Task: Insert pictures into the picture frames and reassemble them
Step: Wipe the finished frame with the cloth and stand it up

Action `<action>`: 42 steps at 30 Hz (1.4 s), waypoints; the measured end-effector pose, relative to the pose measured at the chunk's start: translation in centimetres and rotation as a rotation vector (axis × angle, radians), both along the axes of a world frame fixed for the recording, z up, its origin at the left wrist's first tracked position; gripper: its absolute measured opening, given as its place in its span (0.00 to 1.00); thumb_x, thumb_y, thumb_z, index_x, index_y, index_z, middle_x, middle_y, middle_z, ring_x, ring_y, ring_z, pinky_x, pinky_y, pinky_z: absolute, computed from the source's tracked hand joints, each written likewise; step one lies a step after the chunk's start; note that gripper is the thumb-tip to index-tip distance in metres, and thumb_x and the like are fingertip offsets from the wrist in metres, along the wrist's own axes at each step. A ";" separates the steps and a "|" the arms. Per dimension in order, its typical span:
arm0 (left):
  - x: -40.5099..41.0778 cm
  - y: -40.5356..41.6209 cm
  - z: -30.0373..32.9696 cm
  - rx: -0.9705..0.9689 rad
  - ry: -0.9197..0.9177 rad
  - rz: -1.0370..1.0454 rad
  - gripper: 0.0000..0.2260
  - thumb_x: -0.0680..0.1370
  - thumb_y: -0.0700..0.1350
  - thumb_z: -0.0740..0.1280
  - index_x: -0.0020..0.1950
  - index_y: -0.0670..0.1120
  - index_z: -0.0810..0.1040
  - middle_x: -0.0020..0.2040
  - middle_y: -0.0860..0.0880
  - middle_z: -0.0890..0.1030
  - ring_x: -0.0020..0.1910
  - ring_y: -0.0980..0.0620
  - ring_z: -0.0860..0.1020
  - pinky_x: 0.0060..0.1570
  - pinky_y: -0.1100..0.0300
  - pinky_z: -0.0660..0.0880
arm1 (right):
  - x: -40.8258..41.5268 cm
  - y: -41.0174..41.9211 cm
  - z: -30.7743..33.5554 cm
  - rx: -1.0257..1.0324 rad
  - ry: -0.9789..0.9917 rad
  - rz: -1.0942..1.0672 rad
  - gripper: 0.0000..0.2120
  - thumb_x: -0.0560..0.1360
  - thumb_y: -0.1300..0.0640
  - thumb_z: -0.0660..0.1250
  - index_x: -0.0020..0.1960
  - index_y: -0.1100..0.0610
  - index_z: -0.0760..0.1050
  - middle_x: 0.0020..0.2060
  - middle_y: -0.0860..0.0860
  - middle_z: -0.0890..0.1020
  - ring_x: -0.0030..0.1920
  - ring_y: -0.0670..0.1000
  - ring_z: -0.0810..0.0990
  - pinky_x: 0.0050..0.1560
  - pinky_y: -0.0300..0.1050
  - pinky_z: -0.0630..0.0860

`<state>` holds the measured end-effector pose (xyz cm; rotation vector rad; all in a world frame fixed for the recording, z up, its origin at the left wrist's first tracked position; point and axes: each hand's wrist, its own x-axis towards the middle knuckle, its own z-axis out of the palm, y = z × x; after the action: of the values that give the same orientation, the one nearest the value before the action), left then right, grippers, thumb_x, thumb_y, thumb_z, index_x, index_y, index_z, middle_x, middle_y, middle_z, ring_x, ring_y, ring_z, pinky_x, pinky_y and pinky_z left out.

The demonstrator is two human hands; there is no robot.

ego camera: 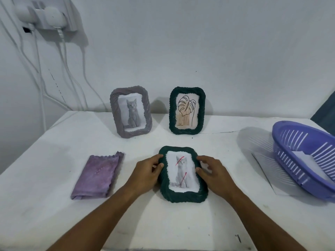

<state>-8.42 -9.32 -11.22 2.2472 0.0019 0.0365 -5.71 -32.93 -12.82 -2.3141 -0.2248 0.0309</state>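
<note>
Head view shows my left hand (147, 170) and right hand (213, 172) gripping the dark green cat frame (182, 175) by its two long sides, its long axis running away from me between them.

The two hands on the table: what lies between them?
In the head view, the dark green frame with a cat picture lies between the left hand and right hand; both grip its sides.
</note>
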 end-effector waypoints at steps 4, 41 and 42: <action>0.5 0.9 -0.5 0.177 -0.049 -0.065 0.15 0.79 0.46 0.63 0.67 0.48 0.74 0.56 0.47 0.80 0.45 0.54 0.76 0.48 0.67 0.69 | 0.1 0.0 -1.1 -0.050 -0.133 0.003 0.14 0.76 0.54 0.66 0.61 0.51 0.75 0.56 0.42 0.75 0.58 0.46 0.69 0.60 0.37 0.66; 0.0 -2.6 9.3 -0.289 -0.056 0.127 0.06 0.77 0.49 0.65 0.47 0.49 0.80 0.43 0.52 0.82 0.43 0.54 0.80 0.43 0.57 0.79 | -3.3 6.8 7.1 0.676 0.219 0.145 0.21 0.69 0.39 0.63 0.59 0.43 0.73 0.55 0.45 0.80 0.51 0.46 0.82 0.50 0.45 0.81; 0.3 -3.0 9.4 -0.310 -0.045 0.101 0.06 0.77 0.49 0.66 0.47 0.49 0.80 0.43 0.53 0.82 0.43 0.53 0.81 0.46 0.55 0.80 | -3.1 6.6 7.0 0.710 0.240 0.129 0.21 0.69 0.39 0.64 0.59 0.44 0.74 0.55 0.46 0.81 0.52 0.47 0.82 0.51 0.45 0.81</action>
<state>-8.11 -12.35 -1.84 1.9348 0.0907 0.1317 -8.86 -26.36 -5.86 -1.5704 -0.2174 0.2511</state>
